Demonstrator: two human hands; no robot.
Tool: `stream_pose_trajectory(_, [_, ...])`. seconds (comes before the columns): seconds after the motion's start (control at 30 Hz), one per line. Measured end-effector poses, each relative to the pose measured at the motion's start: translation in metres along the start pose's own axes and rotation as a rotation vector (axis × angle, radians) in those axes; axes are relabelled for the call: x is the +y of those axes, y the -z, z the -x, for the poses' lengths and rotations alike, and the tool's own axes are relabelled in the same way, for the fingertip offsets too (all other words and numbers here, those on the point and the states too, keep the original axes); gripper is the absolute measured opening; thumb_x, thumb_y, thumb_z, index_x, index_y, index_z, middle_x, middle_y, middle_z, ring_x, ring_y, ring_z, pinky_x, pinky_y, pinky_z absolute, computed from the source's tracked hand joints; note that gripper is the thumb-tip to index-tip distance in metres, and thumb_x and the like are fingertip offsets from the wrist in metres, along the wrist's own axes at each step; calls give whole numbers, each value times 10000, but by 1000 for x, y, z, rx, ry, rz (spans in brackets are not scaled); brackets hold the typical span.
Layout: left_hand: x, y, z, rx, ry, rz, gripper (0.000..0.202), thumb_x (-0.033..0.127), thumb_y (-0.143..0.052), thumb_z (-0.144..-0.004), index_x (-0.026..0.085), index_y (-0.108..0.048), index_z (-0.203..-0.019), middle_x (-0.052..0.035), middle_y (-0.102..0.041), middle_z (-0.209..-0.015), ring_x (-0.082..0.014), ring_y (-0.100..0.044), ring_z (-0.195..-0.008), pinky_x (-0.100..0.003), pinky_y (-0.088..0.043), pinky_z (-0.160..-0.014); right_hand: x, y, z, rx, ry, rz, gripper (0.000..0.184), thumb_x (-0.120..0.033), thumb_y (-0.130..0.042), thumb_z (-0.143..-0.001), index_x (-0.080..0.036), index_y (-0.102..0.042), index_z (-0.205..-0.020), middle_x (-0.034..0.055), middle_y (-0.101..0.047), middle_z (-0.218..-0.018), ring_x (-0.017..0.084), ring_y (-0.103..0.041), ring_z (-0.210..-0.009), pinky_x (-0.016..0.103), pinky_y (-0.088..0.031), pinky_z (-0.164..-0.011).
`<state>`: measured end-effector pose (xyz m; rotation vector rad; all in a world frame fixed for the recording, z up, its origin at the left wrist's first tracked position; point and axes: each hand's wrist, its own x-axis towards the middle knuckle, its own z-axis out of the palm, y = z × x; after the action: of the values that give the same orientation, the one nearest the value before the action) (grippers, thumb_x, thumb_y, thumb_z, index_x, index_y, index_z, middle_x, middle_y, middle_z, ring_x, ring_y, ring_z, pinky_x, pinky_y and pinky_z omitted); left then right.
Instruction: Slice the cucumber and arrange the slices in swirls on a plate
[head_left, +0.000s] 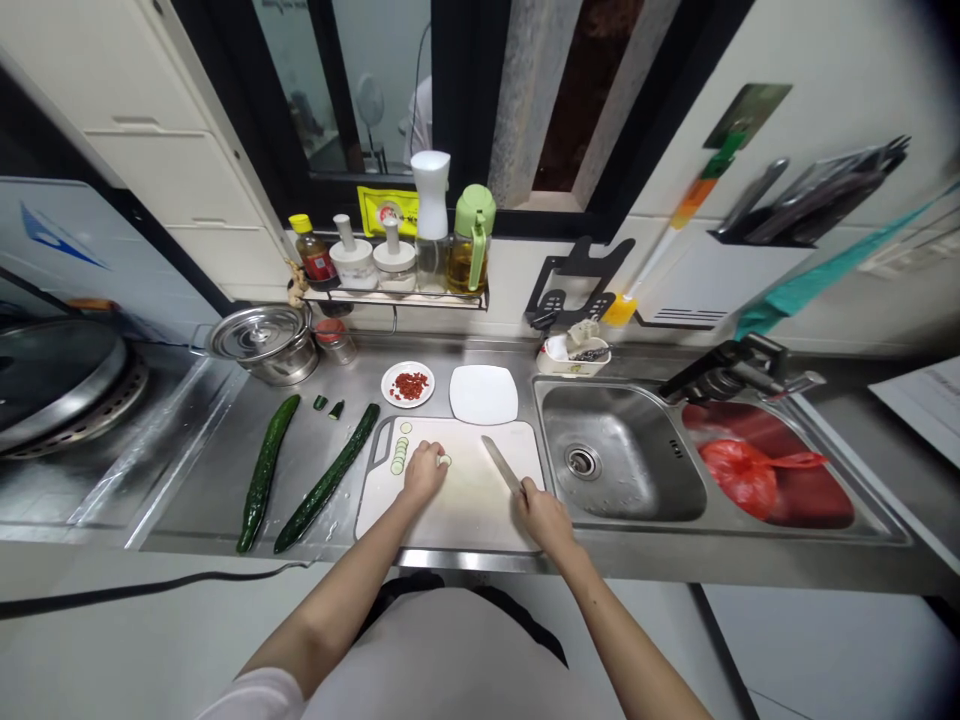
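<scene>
My right hand (pixel 546 514) is closed round the handle of a kitchen knife (pixel 501 463), its blade pointing away from me over the right part of the white cutting board (pixel 472 510). My left hand (pixel 424 473) rests on the board, fingers curled together at a pale cucumber slice (pixel 445 460); whether more pieces are under the fingers is hidden. Left of that hand, several overlapping cucumber slices (pixel 400 455) lie in a row, with a single slice (pixel 406 428) beyond them. Two whole cucumbers (pixel 268 475) (pixel 328 480) and two dark green end pieces (pixel 336 410) lie on the steel counter.
Behind the board stand a plate of small red pieces (pixel 388 384) and a white square plate (pixel 484 394). A steel sink (pixel 622 450) adjoins on the right, with a red bag (pixel 742 478) in the second basin. A lidded pot (pixel 264 343) and seasoning rack (pixel 397 298) are at the back left.
</scene>
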<state>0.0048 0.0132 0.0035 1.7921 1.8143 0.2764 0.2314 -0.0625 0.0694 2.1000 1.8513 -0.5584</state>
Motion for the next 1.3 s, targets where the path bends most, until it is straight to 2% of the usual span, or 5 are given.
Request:
stream_pose_trajectory(0.43, [10, 10, 10, 39, 36, 148, 137, 129, -515, -823, 210, -600, -894, -25, -654, -888, -147, -577, -809, -241, -371, -669, 2, -11, -5, 26, 35, 10, 295, -338, -280, -990, -193, -505, -1113, 116, -701, -905, 225, -660, -843, 281, -341, -661])
stream_pose_trajectory(0.57, [-2, 16, 25, 80, 115, 247, 81, 191, -561, -815, 207, -611, -877, -7, -666, -846, -129, -579, -756, -225, -363, -642, 2, -12, -6, 24, 45, 14, 312, -344, -270, -990, -189, -505, -1127, 118, -702, -910, 231, -661, -849, 287, -341, -660])
stream_pose_trajectory(0.73, [-32, 23, 44, 161, 185, 339, 66, 222, -582, -802, 201, -619, -852, 7, -664, -784, -115, -577, -699, -214, -384, -654, 0, -10, -6, 11, 39, 13, 335, -350, -255, -991, -190, -507, -1143, 121, -703, -937, 233, -662, -868, 290, -351, -670])
stream_pose_trajectory(0.9, [-58, 28, 49, 226, 246, 354, 76, 229, -591, -785, 202, -619, -850, 13, -658, -763, -115, -575, -683, -213, -394, -669, -1, -8, -6, -19, 35, 18, 344, -354, -257, -991, -194, -502, -1171, 128, -703, -950, 236, -663, -882, 291, -367, -682])
stream_pose_trajectory(1.3, [-70, 36, 42, 241, 331, 266, 103, 209, -597, -792, 223, -616, -892, 9, -689, -835, -136, -601, -742, -221, -363, -671, -4, -7, -5, -3, 50, 26, 347, -337, -264, -990, -190, -512, -1184, 136, -705, -939, 239, -663, -878, 294, -373, -686])
